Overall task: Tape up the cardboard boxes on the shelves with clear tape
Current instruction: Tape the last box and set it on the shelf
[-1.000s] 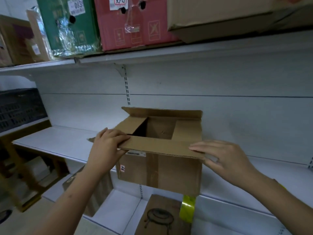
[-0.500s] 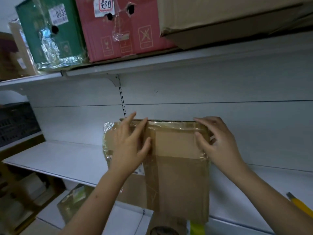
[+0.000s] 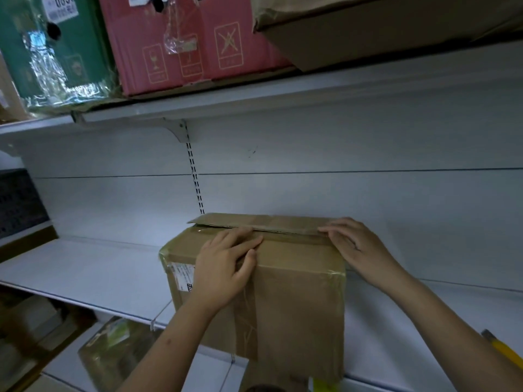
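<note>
We see the cardboard box [image 3: 283, 284] sitting at the front edge of the white shelf [image 3: 85, 267], at about 6 o'clock in view. Our left hand [image 3: 223, 267] and right hand [image 3: 353, 247] press flat, fingers straight, on its closed top flaps, gripping nothing.

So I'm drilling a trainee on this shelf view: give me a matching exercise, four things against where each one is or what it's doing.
Things:
1. left hand
2. right hand
3. pink box
4. green box

Places:
A. upper shelf, far left
B. flat on the brown box top, near the middle
C. upper shelf, right of the green one
D. at the brown box's right top edge

Pairs: 1-B, 2-D, 3-C, 4-A
</note>
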